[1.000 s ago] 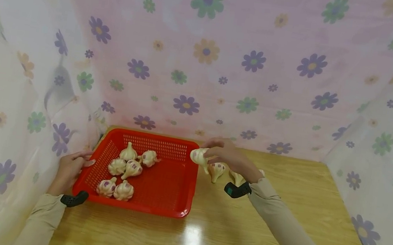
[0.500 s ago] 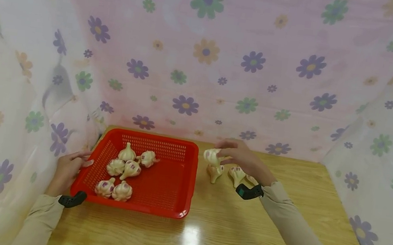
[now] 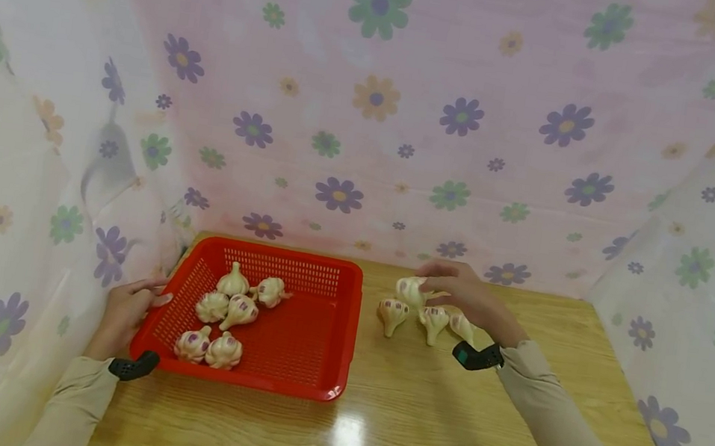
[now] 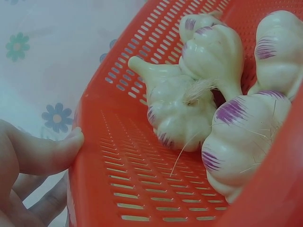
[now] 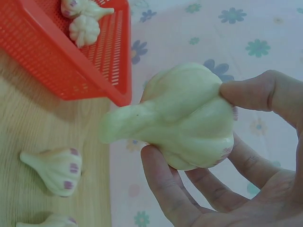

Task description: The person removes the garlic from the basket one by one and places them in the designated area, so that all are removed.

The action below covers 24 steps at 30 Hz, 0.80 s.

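My right hand (image 3: 466, 297) holds a garlic bulb (image 5: 189, 113) between thumb and fingertips, its stem facing left in the right wrist view. The bulb is just above the table, right of a red plastic basket (image 3: 302, 389). Below the hand, three more bulbs lie in a row: a left one (image 3: 392, 315), a middle one (image 3: 433, 323) and a right one (image 3: 461, 325), partly covered by the hand in the head view. My left hand (image 3: 127, 313) grips the basket's left rim, thumb (image 4: 71, 146) at the edge and fingers outside below it. Several garlic bulbs (image 3: 224, 350) sit in the basket's left half.
The basket stands on a wooden table (image 3: 439, 430) near its back. A flowered sheet (image 3: 403, 131) rises behind the table and along both sides. Each wrist wears a black camera, such as the right one (image 3: 478, 356).
My right hand has moved right with the garlic bulb, from beside the basket's right rim to over the loose bulbs. The left hand stays at the basket's rim.
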Available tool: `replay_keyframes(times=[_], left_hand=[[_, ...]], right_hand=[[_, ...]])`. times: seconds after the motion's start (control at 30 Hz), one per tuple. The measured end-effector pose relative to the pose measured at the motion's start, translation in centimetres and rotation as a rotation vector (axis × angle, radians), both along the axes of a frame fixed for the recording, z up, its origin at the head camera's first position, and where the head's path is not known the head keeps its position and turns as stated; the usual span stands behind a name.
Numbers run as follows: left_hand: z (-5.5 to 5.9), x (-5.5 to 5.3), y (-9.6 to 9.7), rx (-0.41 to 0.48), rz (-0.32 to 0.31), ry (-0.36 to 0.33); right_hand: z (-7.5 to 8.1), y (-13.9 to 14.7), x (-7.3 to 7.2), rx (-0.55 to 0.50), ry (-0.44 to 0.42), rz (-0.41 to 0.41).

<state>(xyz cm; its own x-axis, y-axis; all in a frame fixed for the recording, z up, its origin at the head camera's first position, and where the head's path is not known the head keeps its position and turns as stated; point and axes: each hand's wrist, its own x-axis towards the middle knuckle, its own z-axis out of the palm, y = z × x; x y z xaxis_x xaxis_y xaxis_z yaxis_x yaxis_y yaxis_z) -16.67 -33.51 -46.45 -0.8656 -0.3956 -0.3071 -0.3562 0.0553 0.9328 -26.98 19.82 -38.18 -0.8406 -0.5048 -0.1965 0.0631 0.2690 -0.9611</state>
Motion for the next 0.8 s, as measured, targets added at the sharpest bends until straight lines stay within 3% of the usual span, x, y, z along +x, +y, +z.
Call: replay_keyframes(times=[0.8], left_hand=[[0.0,0.0,0.1,-0.012,0.015,0.006]], right_hand=[[-0.8,5.2,0.6,0.087,0.021,-0.058]])
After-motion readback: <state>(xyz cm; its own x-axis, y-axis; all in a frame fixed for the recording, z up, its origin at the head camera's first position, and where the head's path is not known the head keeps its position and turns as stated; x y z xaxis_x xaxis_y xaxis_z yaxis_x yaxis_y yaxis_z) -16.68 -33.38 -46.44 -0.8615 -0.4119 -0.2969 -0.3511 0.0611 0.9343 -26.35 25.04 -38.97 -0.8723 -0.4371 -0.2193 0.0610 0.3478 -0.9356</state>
